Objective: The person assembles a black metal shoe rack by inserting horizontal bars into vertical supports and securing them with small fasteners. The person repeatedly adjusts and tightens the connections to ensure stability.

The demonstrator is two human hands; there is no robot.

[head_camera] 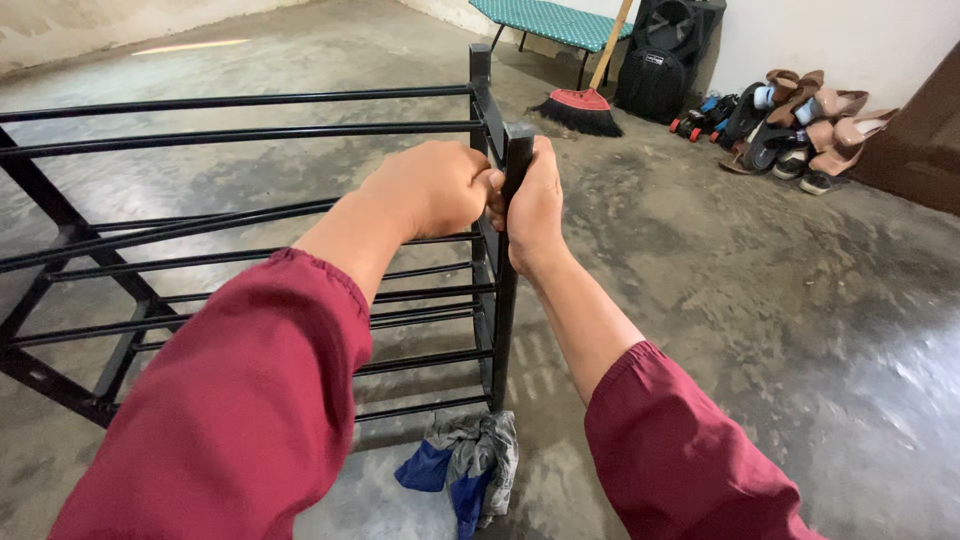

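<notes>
I have both hands wrapped around the near corner post of a black metal shoe rack (300,225) that stands on the concrete floor (760,330). My left hand (432,187) is curled into a tight fist against the post's upper end, and my right hand (532,208) is clamped on the same post from the other side, fingers pressed together round the square tube, the two hands touching each other. The rack looks assembled as far as I can see: its long rails run away from the post in several tiers and both end frames are upright, though every tier is bare. Nothing sits on it yet. At the foot of the post lies a crumpled grey and blue cloth (468,462), just touching the rack's base. Well beyond the rack, against the far wall, a heap of shoes and sandals (800,130) is piled, with a black backpack (665,55) and a red broom (585,105) beside them, and a green patterned bed (550,20) further along. I judge the frame done and the loading still to come.
</notes>
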